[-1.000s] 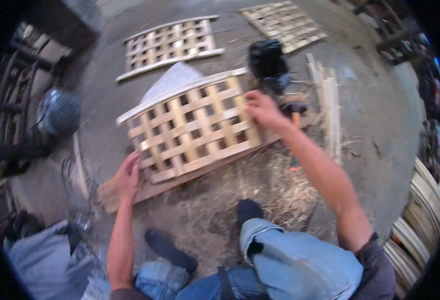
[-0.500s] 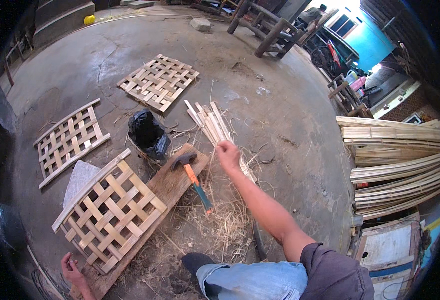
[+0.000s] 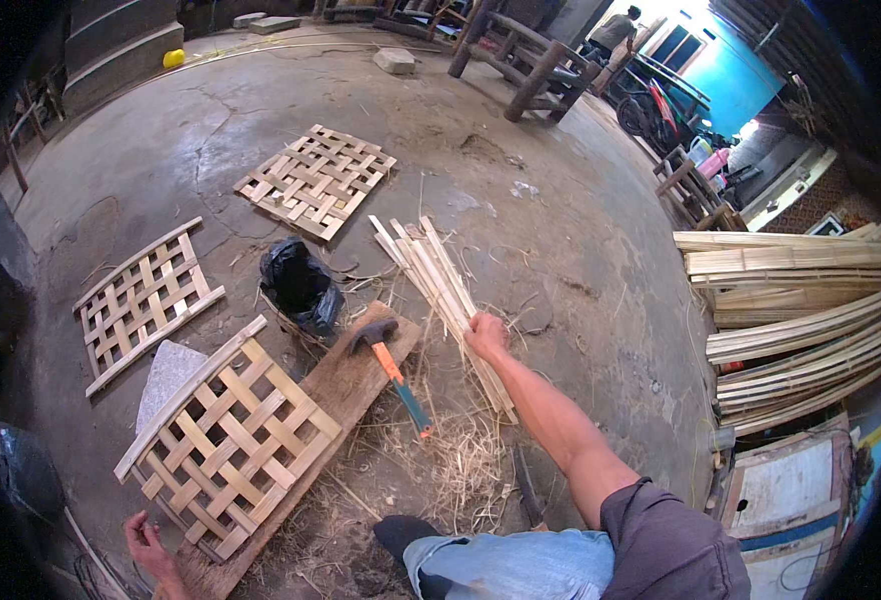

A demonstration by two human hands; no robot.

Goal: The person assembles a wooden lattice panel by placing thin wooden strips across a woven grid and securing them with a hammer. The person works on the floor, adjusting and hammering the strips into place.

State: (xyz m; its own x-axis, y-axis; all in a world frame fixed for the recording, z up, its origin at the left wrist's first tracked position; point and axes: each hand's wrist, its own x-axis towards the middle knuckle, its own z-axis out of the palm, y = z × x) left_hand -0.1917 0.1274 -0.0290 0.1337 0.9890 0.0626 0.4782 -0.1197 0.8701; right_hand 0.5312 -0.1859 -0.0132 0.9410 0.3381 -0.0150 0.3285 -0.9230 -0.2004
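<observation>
My right hand (image 3: 488,335) reaches out to a loose bundle of pale bamboo strips (image 3: 429,265) lying on the ground, its fingers closed at the bundle's right edge on a strip. Low at the left, my left hand (image 3: 148,545) has its fingers apart and holds nothing, beside the near corner of a woven bamboo panel (image 3: 236,440). That panel leans over a worn wooden plank (image 3: 356,375). Across the plank's far end rests a hammer (image 3: 398,380) with an orange and teal handle, its dark head on the wood.
Two more woven panels lie beyond, one panel (image 3: 146,300) left, another panel (image 3: 321,180) farther off. A black plastic-lined container (image 3: 301,285) stands by the plank. A dark-bladed tool (image 3: 529,490) lies near my leg. Stacked bamboo slats (image 3: 796,330) are at right. A person (image 3: 616,32) is far back.
My right hand has moved down and to the right along the strips, toward their near end. My left hand stays by the panel's corner. The view has shifted slightly.
</observation>
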